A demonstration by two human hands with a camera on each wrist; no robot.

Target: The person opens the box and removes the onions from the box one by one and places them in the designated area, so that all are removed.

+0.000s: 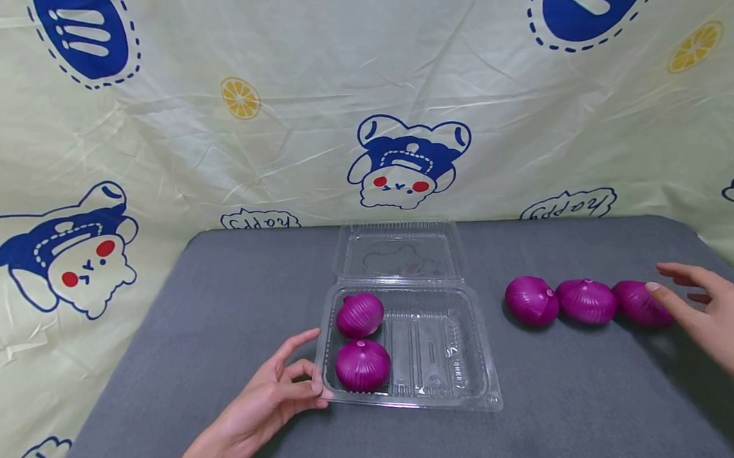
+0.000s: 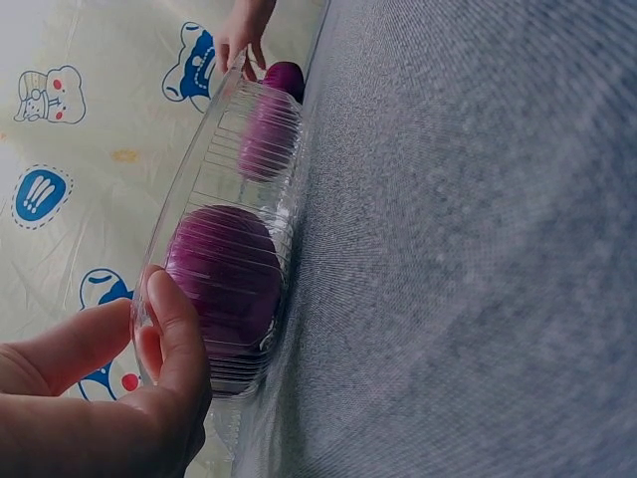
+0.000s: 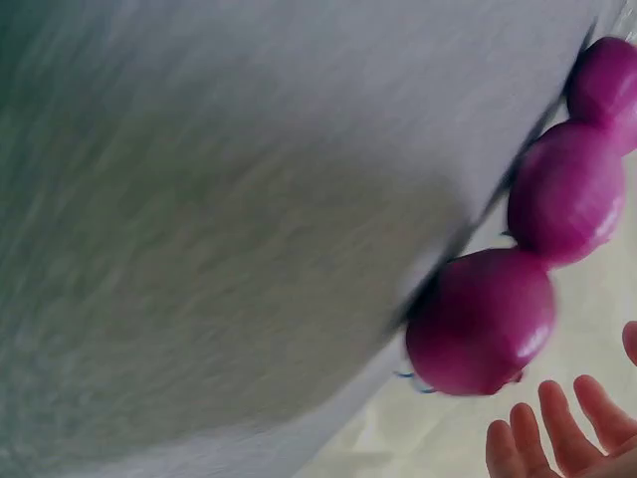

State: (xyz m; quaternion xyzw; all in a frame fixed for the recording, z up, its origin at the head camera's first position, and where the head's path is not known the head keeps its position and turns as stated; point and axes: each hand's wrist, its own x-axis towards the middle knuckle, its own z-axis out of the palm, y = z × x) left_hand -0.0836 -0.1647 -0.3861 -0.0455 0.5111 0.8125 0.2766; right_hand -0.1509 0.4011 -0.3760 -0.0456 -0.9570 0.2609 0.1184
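Observation:
A clear plastic clamshell container (image 1: 435, 347) lies on the table with its lid (image 1: 403, 252) folded back. Two purple onions (image 1: 362, 365) sit one behind the other along its left side. My left hand (image 1: 265, 396) pinches the container's left rim between thumb and fingers, as the left wrist view also shows. Outside the container, to its right, three more purple onions (image 1: 586, 301) stand in a row, touching or nearly so. At the rightmost onion (image 1: 640, 303) is my right hand (image 1: 714, 309), fingers spread; the right wrist view shows a gap between its fingers and this onion (image 3: 483, 324).
Grey cloth covers the table (image 1: 246, 285). Behind it hangs a pale sheet (image 1: 296, 163) printed with cartoon figures and orange slices. The table's back edge runs just beyond the container's lid.

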